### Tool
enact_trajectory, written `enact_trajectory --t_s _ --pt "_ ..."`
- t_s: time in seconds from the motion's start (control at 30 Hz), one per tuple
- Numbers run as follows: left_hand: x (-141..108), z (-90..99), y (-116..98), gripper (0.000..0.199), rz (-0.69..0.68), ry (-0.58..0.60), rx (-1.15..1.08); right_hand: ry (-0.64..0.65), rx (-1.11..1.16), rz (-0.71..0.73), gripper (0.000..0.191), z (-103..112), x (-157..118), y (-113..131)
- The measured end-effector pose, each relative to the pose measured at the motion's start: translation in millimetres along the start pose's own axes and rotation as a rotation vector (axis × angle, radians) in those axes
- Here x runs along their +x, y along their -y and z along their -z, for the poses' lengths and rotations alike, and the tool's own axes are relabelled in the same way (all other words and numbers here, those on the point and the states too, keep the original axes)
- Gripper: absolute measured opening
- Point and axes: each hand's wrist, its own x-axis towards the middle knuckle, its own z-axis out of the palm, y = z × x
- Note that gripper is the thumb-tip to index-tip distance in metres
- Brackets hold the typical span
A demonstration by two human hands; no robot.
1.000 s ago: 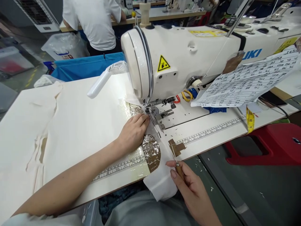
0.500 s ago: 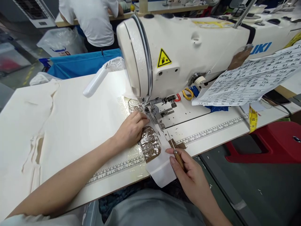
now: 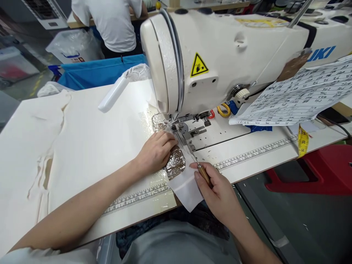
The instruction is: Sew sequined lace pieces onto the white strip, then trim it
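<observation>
My left hand (image 3: 158,151) rests with bent fingers on white fabric (image 3: 188,187), just in front of the needle area of the sewing machine (image 3: 220,62). Under its fingertips the fabric's far end is partly hidden. Between the thumb and fingers of my right hand (image 3: 214,187) is the wooden handle of an awl (image 3: 205,175). The awl's thin metal shaft points up and left toward the presser foot, along the fabric's right side. A brown, clear-taped patch (image 3: 176,164) shows on the table beside the fabric, whose near end hangs over the front edge.
Printed rulers run along the white table (image 3: 110,146). To the right are a paper sheet with writing (image 3: 297,95), a yellow tape measure (image 3: 303,141), yellow-handled scissors (image 3: 224,110) and a red stool (image 3: 327,165). A person in white (image 3: 110,25) sits beyond a blue cloth bin (image 3: 101,73).
The awl has moved up and left, its tip now closer to the presser foot. The fabric has shifted slightly toward the machine. The view has shifted a little, so the machine appears further right.
</observation>
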Motion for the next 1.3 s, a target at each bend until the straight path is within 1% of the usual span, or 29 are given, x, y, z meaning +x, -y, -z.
enact_trajectory --t_s 0.13,0.27,0.4,0.47,0.6,0.77,0.93,1.07,1.13,1.2,1.27,1.3 --pt "0 -1.9 1 0.032 0.051 0.031 0.069 0.009 -0.01 0.031 0.031 0 9 2" --pt "0 -1.0 1 0.034 0.1 0.02 0.078 -0.01 -0.061 0.064 0.03 -2 17 2" --pt "0 0.7 2 0.031 0.043 -0.007 0.024 -0.007 -0.043 0.078 0.029 -3 20 3" --pt "0 0.7 2 0.03 0.021 0.002 0.028 -0.003 -0.045 0.076 0.03 -3 22 4" --pt "0 -0.4 3 0.031 0.043 0.049 0.107 -0.012 -0.072 0.081 0.029 -3 25 6" --pt "2 -0.5 3 0.032 0.058 0.071 0.153 -0.016 -0.085 0.138 0.026 -6 28 7" --pt "1 -2.9 3 0.034 0.057 0.075 0.161 -0.022 -0.112 0.268 0.024 -9 23 8" --pt "4 -5.2 0 0.034 0.112 0.103 0.126 -0.052 -0.144 0.451 0.026 -9 15 16" --pt "10 -4.0 -3 0.031 0.149 0.158 0.132 -0.089 -0.166 0.542 0.027 -10 12 23" --pt "18 -1.5 -7 0.027 0.166 0.239 0.172 -0.109 -0.182 0.624 0.029 -13 10 30" --pt "26 0.4 -10 0.024 0.173 0.304 0.229 -0.101 -0.192 0.7 0.03 -17 7 36" --pt "28 0.7 -11 0.024 0.182 0.317 0.254 -0.089 -0.201 0.731 0.03 -19 6 38"
